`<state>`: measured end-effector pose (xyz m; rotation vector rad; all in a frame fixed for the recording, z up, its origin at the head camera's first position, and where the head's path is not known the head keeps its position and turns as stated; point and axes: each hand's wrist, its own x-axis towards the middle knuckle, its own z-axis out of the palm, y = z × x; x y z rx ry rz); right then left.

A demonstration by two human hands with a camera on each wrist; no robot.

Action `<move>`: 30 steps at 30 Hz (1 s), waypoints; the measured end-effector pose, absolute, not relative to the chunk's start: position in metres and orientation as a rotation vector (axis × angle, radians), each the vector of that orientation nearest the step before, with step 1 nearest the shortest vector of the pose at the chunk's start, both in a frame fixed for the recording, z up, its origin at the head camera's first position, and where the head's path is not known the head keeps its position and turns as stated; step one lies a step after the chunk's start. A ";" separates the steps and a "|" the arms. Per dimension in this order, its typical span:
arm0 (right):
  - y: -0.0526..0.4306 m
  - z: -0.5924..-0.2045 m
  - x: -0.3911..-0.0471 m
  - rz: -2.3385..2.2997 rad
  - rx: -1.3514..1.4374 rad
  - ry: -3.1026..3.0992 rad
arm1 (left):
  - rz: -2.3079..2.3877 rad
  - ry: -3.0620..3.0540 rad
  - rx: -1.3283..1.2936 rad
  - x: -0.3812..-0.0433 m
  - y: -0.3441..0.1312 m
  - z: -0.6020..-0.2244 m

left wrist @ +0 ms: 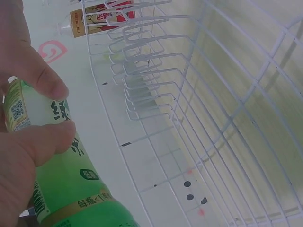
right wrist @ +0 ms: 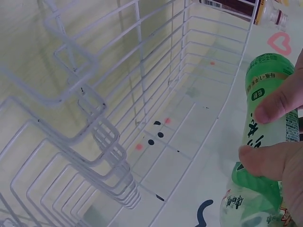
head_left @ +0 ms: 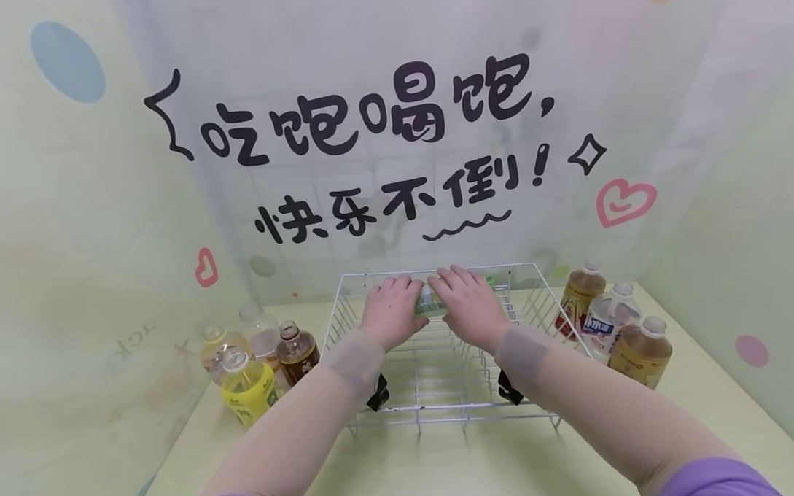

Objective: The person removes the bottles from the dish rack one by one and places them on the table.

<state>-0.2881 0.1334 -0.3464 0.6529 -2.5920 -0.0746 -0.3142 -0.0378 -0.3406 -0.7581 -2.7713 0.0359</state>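
You have a green bottle held between both hands, lying sideways above the far part of the white wire basket. Your left hand curls its thumb and fingers round one end of the bottle, by the label with the square code, and your right hand pinches the other end between thumb and fingertips. In the head view the bottle is almost covered by your hands; only a strip of green shows between them.

The basket stands on the pale table, against the printed backdrop. Left of the basket stands a cluster of bottles, the nearest a yellow bottle with a brown bottle just beside it. Right of the basket stand three more: an amber bottle, a clear bottle with a blue label and a bottle with a red label.
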 end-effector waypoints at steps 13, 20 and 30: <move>0.148 -0.347 -0.269 0.081 0.649 -2.618 | 0.020 -2.772 -0.751 -0.311 -0.041 -0.339; 0.164 -0.342 -0.248 0.160 0.682 -2.536 | -0.090 -2.768 -0.703 -0.310 -0.047 -0.340; 0.209 -0.357 -0.197 0.357 0.505 -2.559 | -0.513 -2.742 -0.614 -0.302 -0.056 -0.335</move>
